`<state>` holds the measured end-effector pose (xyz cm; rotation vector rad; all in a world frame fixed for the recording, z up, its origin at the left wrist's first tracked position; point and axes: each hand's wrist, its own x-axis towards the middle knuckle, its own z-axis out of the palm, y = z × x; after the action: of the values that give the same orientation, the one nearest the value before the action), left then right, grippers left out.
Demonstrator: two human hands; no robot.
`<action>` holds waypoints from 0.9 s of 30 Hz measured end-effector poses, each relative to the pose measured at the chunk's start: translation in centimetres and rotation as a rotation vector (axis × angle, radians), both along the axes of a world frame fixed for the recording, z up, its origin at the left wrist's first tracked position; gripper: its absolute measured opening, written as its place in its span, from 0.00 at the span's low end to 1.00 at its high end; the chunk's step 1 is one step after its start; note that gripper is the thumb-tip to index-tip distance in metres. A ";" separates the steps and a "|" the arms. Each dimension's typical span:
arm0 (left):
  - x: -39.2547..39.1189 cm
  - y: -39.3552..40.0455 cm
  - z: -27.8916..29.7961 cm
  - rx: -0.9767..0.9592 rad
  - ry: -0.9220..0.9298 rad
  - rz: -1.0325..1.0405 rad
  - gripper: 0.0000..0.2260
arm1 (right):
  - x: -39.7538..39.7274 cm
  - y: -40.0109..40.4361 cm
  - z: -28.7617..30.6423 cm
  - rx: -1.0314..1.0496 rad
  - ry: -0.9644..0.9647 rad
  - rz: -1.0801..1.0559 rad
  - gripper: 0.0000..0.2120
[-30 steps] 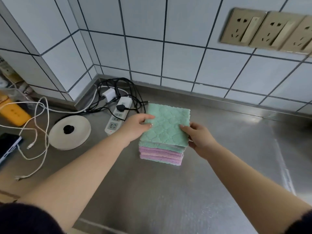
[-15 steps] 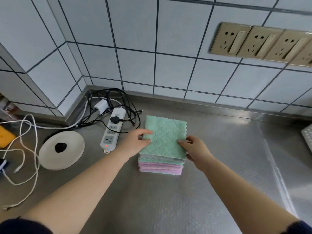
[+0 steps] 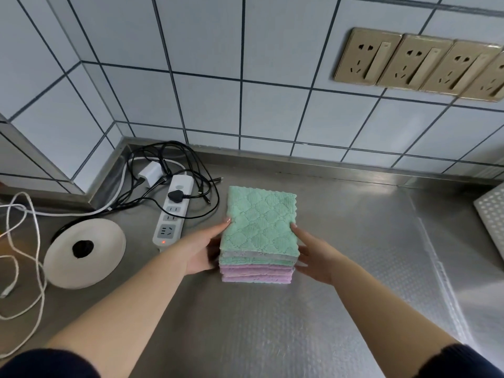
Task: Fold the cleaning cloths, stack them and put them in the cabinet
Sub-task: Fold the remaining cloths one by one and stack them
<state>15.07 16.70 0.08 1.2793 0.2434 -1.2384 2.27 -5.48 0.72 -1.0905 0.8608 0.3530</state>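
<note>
A stack of folded cleaning cloths [image 3: 260, 230] sits on the steel counter [image 3: 272, 323], green ones on top and pink ones below. My left hand [image 3: 203, 248] lies flat against the stack's left side, fingers straight, thumb tip at the top cloth's edge. Against the right side presses my right hand [image 3: 313, 255], also with straight fingers. The stack rests between both palms. No cabinet is in view.
A white power strip [image 3: 173, 211] with black and white cables [image 3: 169, 165] lies left of the stack, near the tiled corner. Further left sit a round white lid [image 3: 84, 252] and a loose white cable [image 3: 24, 268]. A perforated white tray [image 3: 492, 216] shows at the right edge.
Both hands have slid off the top green cloth and down to the two sides of the stack. The camera has tilted up and moved a little right.
</note>
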 end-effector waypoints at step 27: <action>-7.0 0.4 4.6 -0.220 0.072 0.004 0.40 | -5.6 -0.3 0.2 0.173 -0.348 0.210 0.35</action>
<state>8.09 17.09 4.68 1.0463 0.1563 -1.2725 -3.34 -5.81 0.90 -1.0439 0.4009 0.3905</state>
